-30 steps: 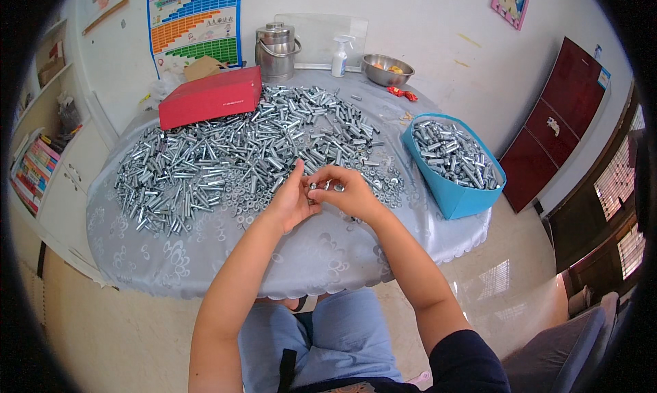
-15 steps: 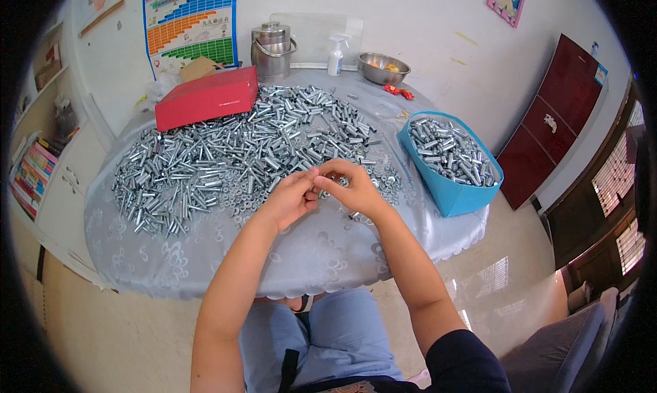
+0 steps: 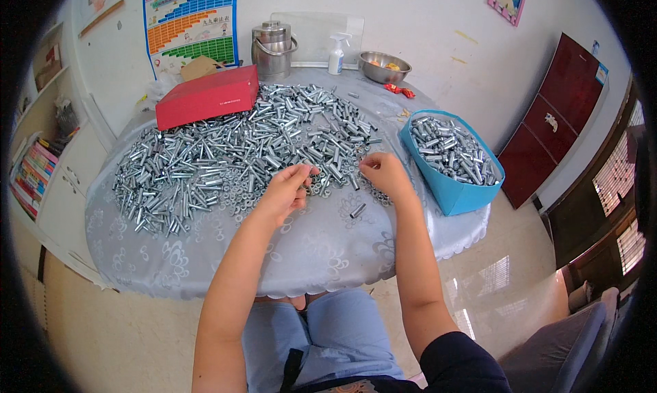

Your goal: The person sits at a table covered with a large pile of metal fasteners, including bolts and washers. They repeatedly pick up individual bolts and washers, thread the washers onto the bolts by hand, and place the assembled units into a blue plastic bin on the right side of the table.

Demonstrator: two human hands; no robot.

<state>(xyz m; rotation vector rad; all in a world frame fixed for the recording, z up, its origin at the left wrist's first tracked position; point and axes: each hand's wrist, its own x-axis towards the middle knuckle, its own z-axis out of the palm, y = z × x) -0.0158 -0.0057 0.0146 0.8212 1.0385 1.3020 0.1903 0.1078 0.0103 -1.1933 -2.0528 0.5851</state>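
A broad heap of silvery metal sleeves and bolts (image 3: 205, 153) covers the middle of the table, with small washers or nuts (image 3: 239, 198) along its near edge. My left hand (image 3: 284, 193) hovers at that near edge, thumb and fingers pinched; what lies between them is too small to name. To its right, my right hand (image 3: 387, 176) reaches down over the small washers, fingertips pressed together, their contents hidden. One loose metal sleeve (image 3: 358, 210) lies on the cloth between my forearms. A blue basket (image 3: 448, 200) full of assembled-looking metal parts (image 3: 452, 150) stands right of my right hand.
A red box (image 3: 205, 102) rests on the heap's far left. Behind stand a steel pot (image 3: 272, 51), a white spray bottle (image 3: 335, 56) and a metal bowl (image 3: 373, 66). Red wrappers (image 3: 399, 90) lie near the bowl. A grey patterned cloth (image 3: 308, 256) covers the table.
My hands were together above the heap's near edge. Now my right hand has moved away to the right and down to the small parts, while my left hand has stayed nearly in place.
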